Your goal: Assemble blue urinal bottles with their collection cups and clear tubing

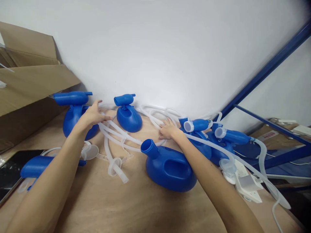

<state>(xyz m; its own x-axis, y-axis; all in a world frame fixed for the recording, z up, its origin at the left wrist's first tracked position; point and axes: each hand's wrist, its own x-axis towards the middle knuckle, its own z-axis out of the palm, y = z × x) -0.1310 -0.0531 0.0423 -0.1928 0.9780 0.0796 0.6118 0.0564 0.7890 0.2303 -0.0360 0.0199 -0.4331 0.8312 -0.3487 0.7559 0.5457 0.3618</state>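
My left hand [96,115] is over the left ends of translucent plastic tubes [116,129], thumb and fingers spread, beside a blue handled bottle [69,121] with a blue funnel-like piece [71,98] on top. Farther right, my right hand [168,129] has its fingers curled on the coiled translucent tubing [155,113] at the back. Nearest me stands a blue jug-like bottle [170,170] with an open slanted neck, partly behind my right forearm. A smaller-looking blue bottle [130,119] sits between my hands. A tube end with a clear round cap [114,166] lies in front.
Several more blue bottles [200,145] with capped blue pieces [233,136] crowd the right. A white power strip [247,184] lies there near a blue metal frame [267,66]. At left are a cardboard box [34,81], a dark tablet-like device [12,171] and another blue piece [36,166].
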